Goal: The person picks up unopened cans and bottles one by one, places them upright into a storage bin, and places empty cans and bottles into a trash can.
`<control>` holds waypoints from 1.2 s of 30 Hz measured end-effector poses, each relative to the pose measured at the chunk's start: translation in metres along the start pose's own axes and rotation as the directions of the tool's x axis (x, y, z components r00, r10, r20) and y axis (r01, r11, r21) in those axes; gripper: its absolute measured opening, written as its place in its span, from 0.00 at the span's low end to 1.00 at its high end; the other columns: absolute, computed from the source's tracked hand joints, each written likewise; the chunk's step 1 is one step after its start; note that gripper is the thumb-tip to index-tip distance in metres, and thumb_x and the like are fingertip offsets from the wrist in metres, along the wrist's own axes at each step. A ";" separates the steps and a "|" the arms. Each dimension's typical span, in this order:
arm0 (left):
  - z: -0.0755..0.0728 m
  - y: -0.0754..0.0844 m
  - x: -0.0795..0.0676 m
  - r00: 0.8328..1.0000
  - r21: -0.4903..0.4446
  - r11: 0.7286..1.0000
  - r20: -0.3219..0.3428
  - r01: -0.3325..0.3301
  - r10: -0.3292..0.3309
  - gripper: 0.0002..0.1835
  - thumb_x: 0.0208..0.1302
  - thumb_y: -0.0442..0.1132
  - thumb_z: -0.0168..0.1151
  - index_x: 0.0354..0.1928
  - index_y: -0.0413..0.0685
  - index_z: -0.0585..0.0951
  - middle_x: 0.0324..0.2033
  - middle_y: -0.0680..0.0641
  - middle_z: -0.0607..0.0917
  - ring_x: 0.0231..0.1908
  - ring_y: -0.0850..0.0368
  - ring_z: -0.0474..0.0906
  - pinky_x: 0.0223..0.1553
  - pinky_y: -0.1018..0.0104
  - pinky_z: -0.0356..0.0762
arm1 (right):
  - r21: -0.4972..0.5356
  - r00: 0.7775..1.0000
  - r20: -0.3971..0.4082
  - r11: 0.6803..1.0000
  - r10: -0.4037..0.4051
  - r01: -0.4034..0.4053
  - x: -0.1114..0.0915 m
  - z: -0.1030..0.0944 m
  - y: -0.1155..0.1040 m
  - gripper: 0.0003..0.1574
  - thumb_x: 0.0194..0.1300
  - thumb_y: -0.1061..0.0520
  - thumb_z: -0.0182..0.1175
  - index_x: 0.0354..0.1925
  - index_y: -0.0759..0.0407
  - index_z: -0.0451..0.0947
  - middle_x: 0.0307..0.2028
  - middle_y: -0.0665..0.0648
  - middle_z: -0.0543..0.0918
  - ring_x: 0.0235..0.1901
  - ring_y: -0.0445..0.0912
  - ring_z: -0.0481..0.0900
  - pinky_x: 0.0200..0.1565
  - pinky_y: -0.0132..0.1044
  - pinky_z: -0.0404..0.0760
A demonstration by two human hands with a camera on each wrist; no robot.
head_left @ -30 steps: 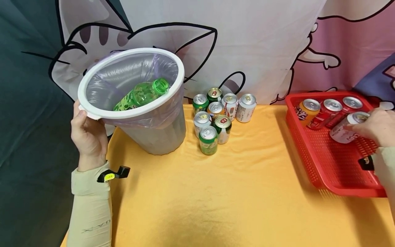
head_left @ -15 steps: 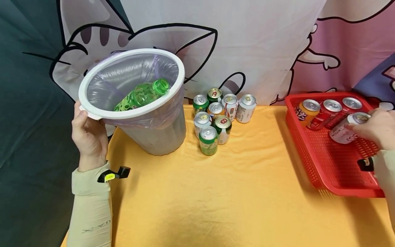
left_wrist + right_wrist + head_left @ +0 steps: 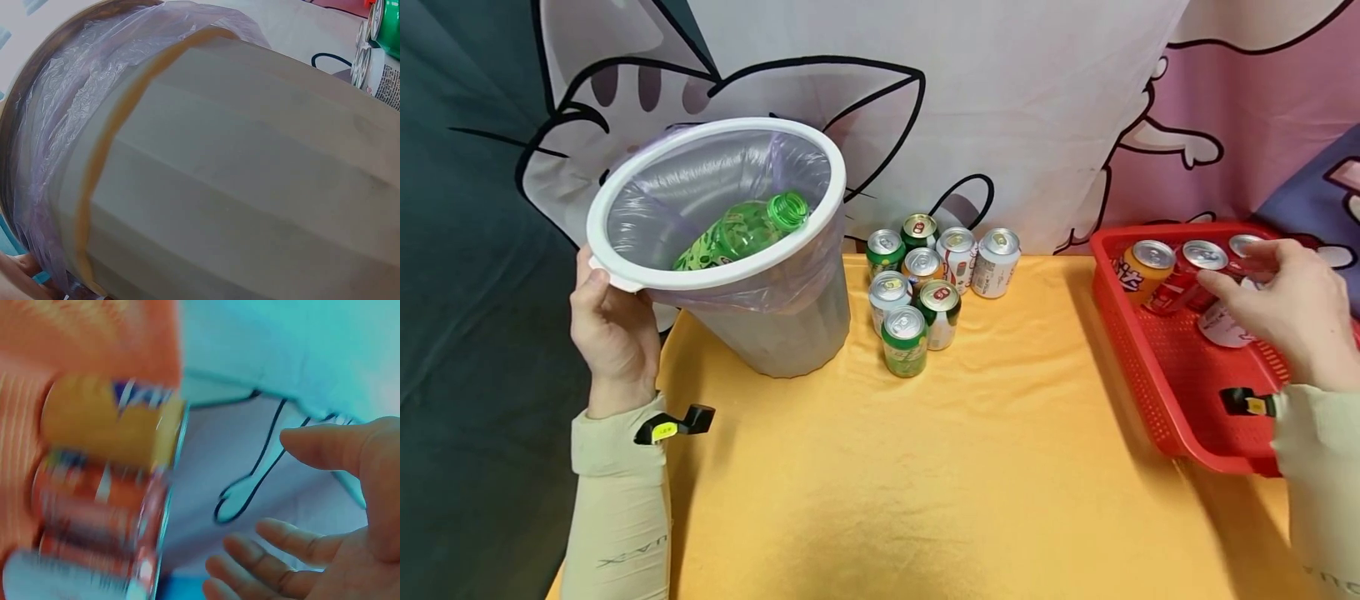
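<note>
At the left, my left hand [image 3: 613, 329] grips the white rim [image 3: 625, 279] of a grey trash bin [image 3: 778, 337], tilting its mouth toward me. A thin purple bag lines it, and a green plastic bottle [image 3: 741, 229] leans inside. My right hand [image 3: 1292, 308] hovers above the red basket [image 3: 1138, 367], thumb and fingers spread and holding nothing. Under it stands a white can [image 3: 1221, 327], partly hidden by the hand. Beside that can are an orange can [image 3: 1146, 271] and two red cans, one red can [image 3: 1187, 275] nearer the orange one.
Between bin and basket, several drink cans [image 3: 906, 342] stand grouped on the yellow cloth [image 3: 925, 483], close to the back. A printed curtain [image 3: 1022, 108] hangs behind them. The basket's raised wall [image 3: 1123, 358] faces the cans.
My right hand has let go of the white can and moved up and left over the basket, its fingers spread. The white can stays in the basket; the left hand and bin hold still.
</note>
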State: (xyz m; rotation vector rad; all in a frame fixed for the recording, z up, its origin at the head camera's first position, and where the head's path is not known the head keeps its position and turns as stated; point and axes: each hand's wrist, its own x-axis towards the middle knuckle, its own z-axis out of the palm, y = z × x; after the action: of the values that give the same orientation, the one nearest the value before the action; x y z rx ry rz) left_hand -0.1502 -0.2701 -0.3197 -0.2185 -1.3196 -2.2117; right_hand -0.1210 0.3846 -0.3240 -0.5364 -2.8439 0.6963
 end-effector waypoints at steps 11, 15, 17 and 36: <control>0.000 0.000 0.000 1.000 -0.018 1.000 0.001 -0.001 0.001 0.28 0.61 0.42 0.53 0.64 0.40 0.77 0.59 0.43 0.77 0.60 0.52 0.70 0.65 0.56 0.59 | 0.282 0.966 -0.126 0.926 -0.224 0.252 -0.034 0.037 -0.054 0.28 0.65 0.45 0.70 0.59 0.56 0.82 0.39 0.27 0.77 0.37 0.25 0.74 0.38 0.16 0.68; 0.000 0.000 0.000 1.000 -0.007 1.000 0.002 -0.001 0.001 0.28 0.61 0.42 0.53 0.64 0.41 0.77 0.59 0.44 0.77 0.61 0.52 0.69 0.66 0.56 0.58 | 0.288 0.947 -0.150 0.903 -0.285 0.318 -0.045 0.053 -0.076 0.25 0.65 0.46 0.71 0.57 0.54 0.83 0.44 0.38 0.83 0.40 0.23 0.74 0.42 0.15 0.67; 0.000 0.001 0.000 1.000 -0.005 1.000 0.002 0.002 -0.002 0.28 0.61 0.42 0.53 0.64 0.41 0.77 0.59 0.44 0.77 0.62 0.52 0.68 0.66 0.56 0.57 | 0.291 0.936 -0.158 0.890 -0.316 0.350 -0.048 0.062 -0.086 0.24 0.65 0.48 0.72 0.56 0.55 0.84 0.48 0.48 0.85 0.40 0.23 0.74 0.43 0.15 0.67; 0.000 0.000 0.000 1.000 0.012 1.000 -0.007 0.003 -0.003 0.28 0.60 0.42 0.52 0.63 0.42 0.77 0.58 0.44 0.77 0.62 0.52 0.67 0.67 0.56 0.55 | 0.596 0.858 -0.070 0.669 -0.508 0.445 -0.052 0.158 -0.148 0.24 0.65 0.61 0.71 0.58 0.62 0.79 0.55 0.62 0.83 0.54 0.55 0.82 0.58 0.53 0.81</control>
State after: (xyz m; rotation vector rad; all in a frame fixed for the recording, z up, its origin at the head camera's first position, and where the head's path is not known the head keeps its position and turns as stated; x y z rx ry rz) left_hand -0.1504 -0.2704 -0.3198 -0.2041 -1.3298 -2.2048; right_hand -0.1561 0.1770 -0.3964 0.3535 -2.4412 1.4340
